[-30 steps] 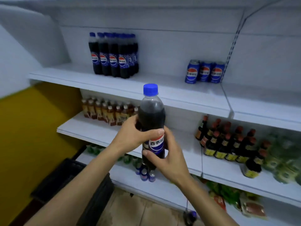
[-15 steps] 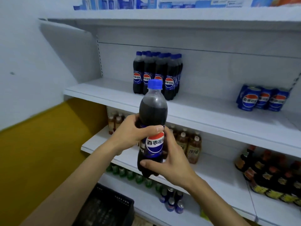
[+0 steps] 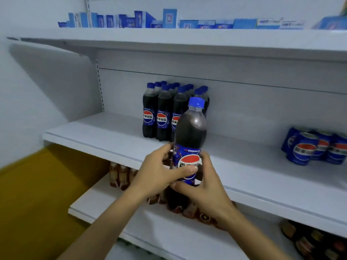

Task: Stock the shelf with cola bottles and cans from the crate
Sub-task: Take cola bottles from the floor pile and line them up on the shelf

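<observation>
White shop shelving fills the view. Before the middle shelf's (image 3: pixel 112 132) front edge, a cola bottle (image 3: pixel 190 132) is held upright, blue cap up. The left hand (image 3: pixel 157 171) wraps its label, thumb across, and the right hand (image 3: pixel 208 186) grips lower down. Both forearms reach upward.

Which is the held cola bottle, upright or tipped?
Nearly upright: cola bottle gripped by left hand and right hand, blue cap on top.

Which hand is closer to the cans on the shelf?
Right. The right hand grips the bottle on the side toward the cans, which stand to its right; the left hand grips the bottle's far side.
</observation>
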The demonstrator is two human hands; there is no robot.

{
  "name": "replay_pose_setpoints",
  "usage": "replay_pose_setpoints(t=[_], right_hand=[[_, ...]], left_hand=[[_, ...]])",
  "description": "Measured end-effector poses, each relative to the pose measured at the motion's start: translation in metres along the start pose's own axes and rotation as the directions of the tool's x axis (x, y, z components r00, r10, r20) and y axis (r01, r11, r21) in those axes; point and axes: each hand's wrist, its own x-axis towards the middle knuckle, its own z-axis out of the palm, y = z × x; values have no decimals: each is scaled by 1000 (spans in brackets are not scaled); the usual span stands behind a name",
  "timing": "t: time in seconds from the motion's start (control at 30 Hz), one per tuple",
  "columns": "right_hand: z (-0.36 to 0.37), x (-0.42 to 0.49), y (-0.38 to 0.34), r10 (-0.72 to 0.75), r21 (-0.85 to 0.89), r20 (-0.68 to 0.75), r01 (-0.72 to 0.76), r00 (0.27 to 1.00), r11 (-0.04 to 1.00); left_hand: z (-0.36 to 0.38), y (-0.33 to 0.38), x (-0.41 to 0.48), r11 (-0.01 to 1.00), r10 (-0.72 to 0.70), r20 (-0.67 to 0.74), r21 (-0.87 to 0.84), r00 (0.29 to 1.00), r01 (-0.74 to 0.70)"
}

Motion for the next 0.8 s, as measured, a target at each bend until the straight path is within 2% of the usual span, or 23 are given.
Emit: replay_pose_setpoints(t=[0.13, 0.2, 0.27, 0.37, 0.43, 0.53, 0.63, 0.8], right_hand=[[-53, 49, 11, -9, -64, -66, 5, 998, 998], [-81, 77, 25, -6, -100, -115, -6, 993, 995], [-107, 106, 43, -3, -143, -180, -23, 984, 989], [-137, 153, 76, 30, -157, -292, -79, 956, 985], [-151, 184, 100, 54, -158, -331, -111, 942, 981], [-164, 225, 133, 48, -186, -352, -120, 935, 975], [-169, 252, 153, 29, -198, -358, -107, 933, 974], [-162, 278, 172, 25, -189, -366, -101, 930, 977]], left_hand=[[34, 4, 64, 995, 95, 37, -34, 995, -93], [53, -6, 97, 988, 156, -3, 12, 988, -156], [68, -26, 129, 970, 207, -138, 157, 968, -185], [83, -61, 172, 918, 249, -342, 382, 906, -108], [92, -80, 194, 862, 271, -408, 506, 872, -31], [106, -102, 209, 757, 368, -437, 653, 821, 8], [114, -113, 214, 733, 404, -456, 680, 793, 18], [109, -118, 217, 740, 475, -456, 670, 753, -60]])
